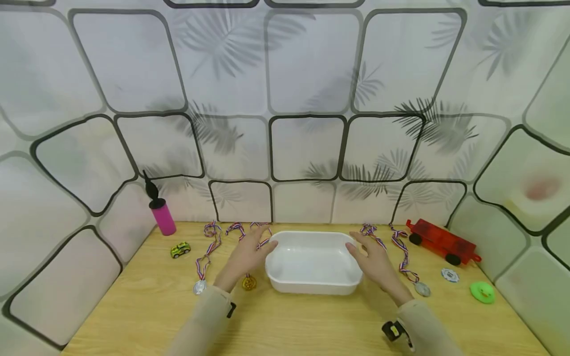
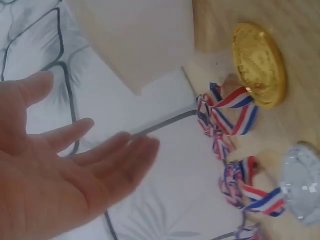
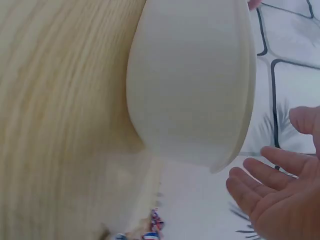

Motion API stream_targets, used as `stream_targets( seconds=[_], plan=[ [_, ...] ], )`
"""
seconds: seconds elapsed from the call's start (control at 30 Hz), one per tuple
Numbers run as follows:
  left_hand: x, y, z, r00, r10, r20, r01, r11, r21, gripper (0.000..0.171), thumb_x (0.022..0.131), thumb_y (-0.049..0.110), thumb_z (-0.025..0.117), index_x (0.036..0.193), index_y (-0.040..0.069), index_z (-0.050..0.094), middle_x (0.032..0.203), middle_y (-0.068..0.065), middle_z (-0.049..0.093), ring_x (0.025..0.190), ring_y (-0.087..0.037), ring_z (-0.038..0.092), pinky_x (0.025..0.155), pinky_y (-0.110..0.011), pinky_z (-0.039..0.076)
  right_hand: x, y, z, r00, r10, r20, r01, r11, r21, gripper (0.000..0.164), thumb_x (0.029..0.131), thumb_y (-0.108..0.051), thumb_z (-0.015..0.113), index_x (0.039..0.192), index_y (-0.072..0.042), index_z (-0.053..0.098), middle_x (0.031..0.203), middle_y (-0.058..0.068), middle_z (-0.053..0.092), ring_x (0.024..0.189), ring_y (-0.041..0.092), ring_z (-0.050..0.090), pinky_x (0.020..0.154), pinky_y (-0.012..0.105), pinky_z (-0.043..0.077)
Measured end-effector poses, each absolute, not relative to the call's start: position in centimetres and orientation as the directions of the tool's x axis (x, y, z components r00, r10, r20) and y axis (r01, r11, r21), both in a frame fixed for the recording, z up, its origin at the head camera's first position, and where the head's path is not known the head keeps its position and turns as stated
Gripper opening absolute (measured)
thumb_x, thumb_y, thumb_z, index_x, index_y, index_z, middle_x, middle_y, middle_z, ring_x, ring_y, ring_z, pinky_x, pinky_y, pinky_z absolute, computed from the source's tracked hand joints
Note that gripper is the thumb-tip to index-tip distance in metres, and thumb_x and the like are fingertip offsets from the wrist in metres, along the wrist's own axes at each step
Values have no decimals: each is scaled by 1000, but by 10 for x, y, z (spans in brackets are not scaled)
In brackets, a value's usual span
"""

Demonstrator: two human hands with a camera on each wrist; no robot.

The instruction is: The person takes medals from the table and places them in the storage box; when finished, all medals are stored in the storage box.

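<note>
A white rectangular tray (image 1: 313, 287) with rounded corners sits mid-table with nothing in it. My left hand (image 1: 247, 254) hovers at its left end, fingers spread and relaxed. At the opposite end is my right hand (image 1: 375, 261), likewise with loose fingers and an empty palm. In the left wrist view, a gap shows between the left fingers (image 2: 145, 150) and the tray wall (image 2: 145, 40). A gold medal (image 1: 249, 283) on a striped ribbon lies below my left wrist, and a silver medal (image 1: 200, 287) lies farther left. Beyond my right hand lies another silver-coloured medal (image 1: 422, 289).
Back left stand a magenta cylinder (image 1: 164, 218) with a black top and a small yellow-green toy car (image 1: 180, 249). On the right are a red wheeled toy wagon (image 1: 443, 241), a poker chip (image 1: 450, 275) and a green duck-faced disc (image 1: 483, 292). Patterned walls enclose the table.
</note>
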State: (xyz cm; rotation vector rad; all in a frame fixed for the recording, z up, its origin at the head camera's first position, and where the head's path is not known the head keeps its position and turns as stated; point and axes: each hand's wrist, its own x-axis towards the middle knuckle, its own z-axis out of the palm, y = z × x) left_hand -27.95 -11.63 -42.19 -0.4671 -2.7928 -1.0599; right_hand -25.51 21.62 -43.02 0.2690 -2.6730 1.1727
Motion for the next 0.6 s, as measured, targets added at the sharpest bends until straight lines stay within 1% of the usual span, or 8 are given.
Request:
stream_targets(
  seconds=[0.1, 0.17, 0.23, 0.27, 0.37, 0.43, 0.5, 0.6],
  plan=[
    [-282, -130, -424, -944, 270, 189, 316, 586, 746, 56, 97, 35, 61, 146, 13, 45, 145, -19, 49, 128, -43, 51, 102, -57, 45, -257, 223, -431, -978, 7, 210, -173, 545, -820, 48, 100, -31, 57, 139, -3, 53, 140, 20, 54, 127, 37, 53, 105, 46, 47],
    [-283, -139, -426, -943, 290, 161, 302, 546, 781, 52, 96, 34, 62, 143, 15, 49, 141, -17, 53, 123, -40, 55, 96, -54, 51, -258, 227, -432, -986, 49, 156, -113, 483, -868, 46, 100, -28, 58, 138, -3, 54, 138, 18, 57, 125, 34, 55, 103, 40, 48],
    [-283, -149, -427, -938, 321, 132, 288, 508, 812, 47, 97, 31, 62, 139, 13, 53, 137, -17, 56, 119, -37, 58, 92, -49, 54, -257, 231, -434, -994, 71, 87, -49, 429, -902, 46, 99, -29, 58, 138, -4, 54, 137, 18, 57, 125, 32, 55, 102, 39, 48],
    [-283, -154, -427, -932, 340, 123, 287, 490, 823, 42, 97, 28, 62, 136, 12, 56, 134, -17, 58, 117, -36, 60, 90, -46, 55, -256, 233, -434, -996, 69, 61, -27, 410, -912, 46, 99, -27, 58, 138, -3, 54, 138, 18, 57, 125, 32, 55, 101, 37, 49],
    [-284, -169, -431, -915, 391, 97, 282, 447, 849, 35, 97, 22, 62, 129, 7, 60, 125, -23, 61, 109, -32, 63, 87, -40, 56, -253, 237, -438, -999, 33, -11, 22, 349, -937, 46, 99, -23, 59, 139, 0, 52, 140, 22, 53, 121, 29, 58, 99, 37, 52],
    [-285, -177, -434, -903, 420, 91, 283, 422, 861, 33, 96, 15, 63, 126, 4, 61, 120, -25, 63, 106, -32, 64, 85, -39, 56, -251, 239, -441, -999, 2, -40, 38, 311, -950, 46, 98, -19, 61, 139, 1, 51, 141, 23, 50, 117, 25, 60, 95, 33, 54],
    [-285, -184, -437, -897, 435, 76, 278, 422, 863, 33, 94, 11, 65, 125, 0, 62, 117, -27, 64, 103, -32, 65, 84, -38, 56, -250, 241, -443, -998, -28, -57, 47, 285, -957, 47, 97, -15, 62, 139, 3, 50, 142, 25, 48, 111, 19, 61, 91, 29, 56],
    [-284, -190, -439, -879, 475, 50, 282, 431, 857, 33, 89, 3, 68, 121, -5, 63, 109, -26, 67, 96, -30, 66, 78, -34, 57, -248, 243, -446, -995, -63, -82, 63, 261, -963, 49, 96, -13, 63, 140, 3, 48, 144, 25, 45, 108, 16, 61, 87, 26, 56]
  ],
)
